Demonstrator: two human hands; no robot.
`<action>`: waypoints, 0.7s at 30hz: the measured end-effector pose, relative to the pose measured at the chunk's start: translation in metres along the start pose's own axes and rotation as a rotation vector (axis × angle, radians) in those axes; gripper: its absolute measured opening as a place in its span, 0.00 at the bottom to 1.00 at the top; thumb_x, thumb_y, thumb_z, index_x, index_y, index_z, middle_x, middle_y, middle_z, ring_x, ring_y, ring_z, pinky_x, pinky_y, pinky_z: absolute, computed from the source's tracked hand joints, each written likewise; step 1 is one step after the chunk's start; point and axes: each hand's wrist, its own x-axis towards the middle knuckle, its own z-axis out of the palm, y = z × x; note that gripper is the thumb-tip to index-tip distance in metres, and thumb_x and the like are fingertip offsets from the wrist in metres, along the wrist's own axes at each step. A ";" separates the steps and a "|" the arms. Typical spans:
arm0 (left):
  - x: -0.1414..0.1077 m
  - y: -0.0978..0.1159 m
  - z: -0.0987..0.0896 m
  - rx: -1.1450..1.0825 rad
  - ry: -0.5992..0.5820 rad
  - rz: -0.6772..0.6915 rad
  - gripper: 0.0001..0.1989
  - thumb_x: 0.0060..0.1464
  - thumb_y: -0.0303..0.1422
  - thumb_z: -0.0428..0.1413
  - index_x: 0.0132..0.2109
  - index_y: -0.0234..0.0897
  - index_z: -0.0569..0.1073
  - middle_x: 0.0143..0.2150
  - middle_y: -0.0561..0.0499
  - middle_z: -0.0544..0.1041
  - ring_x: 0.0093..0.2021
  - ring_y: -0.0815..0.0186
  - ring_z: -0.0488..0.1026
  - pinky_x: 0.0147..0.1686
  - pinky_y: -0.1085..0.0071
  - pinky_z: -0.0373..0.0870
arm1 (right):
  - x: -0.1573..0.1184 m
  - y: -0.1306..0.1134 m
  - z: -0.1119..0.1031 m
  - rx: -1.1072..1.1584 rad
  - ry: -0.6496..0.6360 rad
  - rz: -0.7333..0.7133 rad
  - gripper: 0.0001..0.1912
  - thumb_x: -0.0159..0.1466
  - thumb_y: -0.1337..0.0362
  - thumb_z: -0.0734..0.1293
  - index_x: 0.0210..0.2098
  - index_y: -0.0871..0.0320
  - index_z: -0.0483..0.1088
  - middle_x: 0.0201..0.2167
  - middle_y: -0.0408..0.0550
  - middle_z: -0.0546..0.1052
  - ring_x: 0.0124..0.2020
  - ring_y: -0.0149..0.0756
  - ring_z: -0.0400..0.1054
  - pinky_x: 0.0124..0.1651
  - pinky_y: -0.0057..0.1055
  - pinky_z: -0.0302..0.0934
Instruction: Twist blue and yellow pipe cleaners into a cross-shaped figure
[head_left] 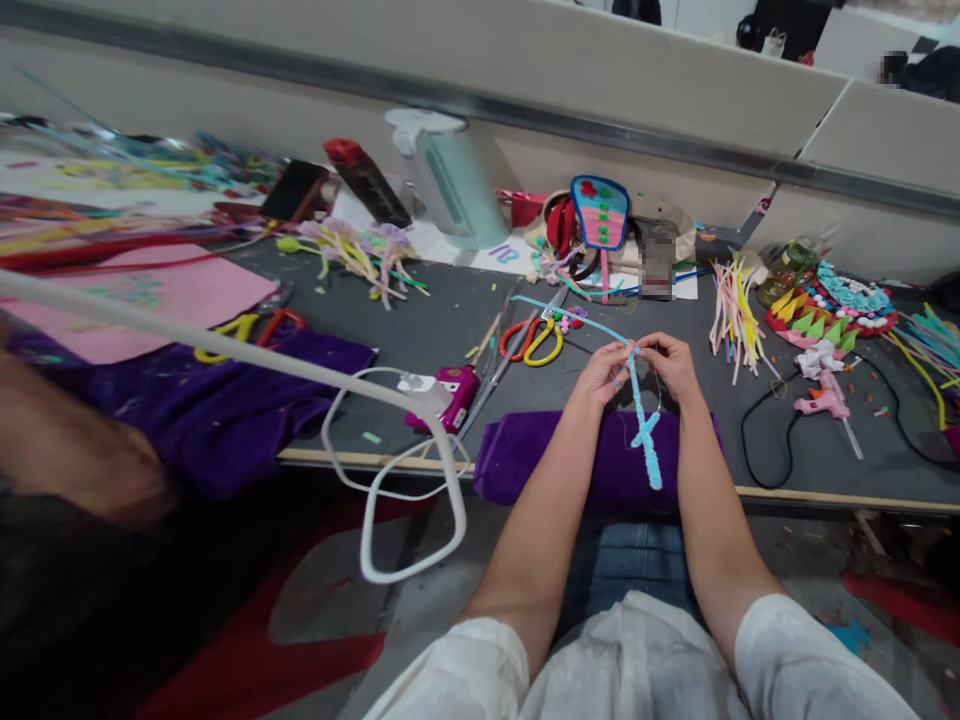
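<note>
Above a rolled purple cloth (517,455) at the table's edge, I hold a light blue pipe cleaner piece (641,410) in both hands. My left hand (604,372) pinches it near its upper end, the fingers closed. My right hand (670,366) is closed at the same spot, its fingertips meeting those of the left. One straight blue stem runs from the fingers to the upper left. Below them hangs a thicker, fuzzy twisted length with a short crosspiece. A thin wire or thread loops beside it. Beyond my left hand lie scissors (541,338) with yellow and red handles.
Left of me are a magenta box (452,396) with a white plug and a white looping cable (457,480). A pink glue gun (825,398) with a black cord lies right. Pipe cleaner bundles (735,315) and a pale kettle (454,180) stand behind. Another person's arm (75,430) is at left.
</note>
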 end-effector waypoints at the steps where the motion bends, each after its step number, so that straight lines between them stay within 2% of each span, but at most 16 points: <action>1: 0.000 0.000 0.000 -0.016 -0.019 -0.018 0.16 0.35 0.30 0.68 0.32 0.31 0.71 0.20 0.55 0.67 0.15 0.79 0.58 0.11 0.81 0.45 | 0.000 0.000 0.000 0.005 -0.003 0.002 0.10 0.52 0.57 0.69 0.30 0.56 0.73 0.21 0.39 0.69 0.19 0.26 0.55 0.23 0.26 0.52; 4: 0.000 0.001 0.000 -0.050 -0.070 -0.060 0.16 0.34 0.31 0.68 0.31 0.31 0.71 0.20 0.56 0.67 0.15 0.80 0.57 0.11 0.81 0.44 | -0.001 0.000 0.001 0.020 -0.010 0.001 0.10 0.52 0.56 0.69 0.30 0.56 0.73 0.21 0.38 0.68 0.18 0.26 0.54 0.22 0.26 0.50; 10: 0.000 0.001 0.000 -0.037 -0.034 -0.032 0.17 0.32 0.30 0.69 0.31 0.31 0.72 0.19 0.56 0.67 0.15 0.80 0.57 0.11 0.81 0.46 | -0.002 -0.001 0.001 0.016 -0.008 -0.002 0.11 0.53 0.55 0.68 0.30 0.57 0.72 0.22 0.39 0.69 0.19 0.25 0.55 0.22 0.26 0.51; 13: 0.000 0.000 0.000 -0.032 -0.022 0.014 0.17 0.32 0.30 0.68 0.31 0.31 0.72 0.20 0.56 0.68 0.15 0.79 0.60 0.11 0.81 0.47 | -0.002 -0.002 0.002 -0.008 0.008 -0.005 0.12 0.54 0.54 0.68 0.30 0.57 0.72 0.23 0.40 0.70 0.20 0.26 0.56 0.23 0.26 0.52; 21: 0.002 -0.004 0.004 -0.013 0.055 0.190 0.16 0.31 0.32 0.69 0.30 0.31 0.74 0.20 0.56 0.69 0.17 0.77 0.63 0.12 0.81 0.55 | -0.003 -0.007 0.012 -0.079 0.109 -0.116 0.11 0.55 0.56 0.66 0.29 0.58 0.71 0.26 0.43 0.73 0.29 0.31 0.66 0.33 0.27 0.61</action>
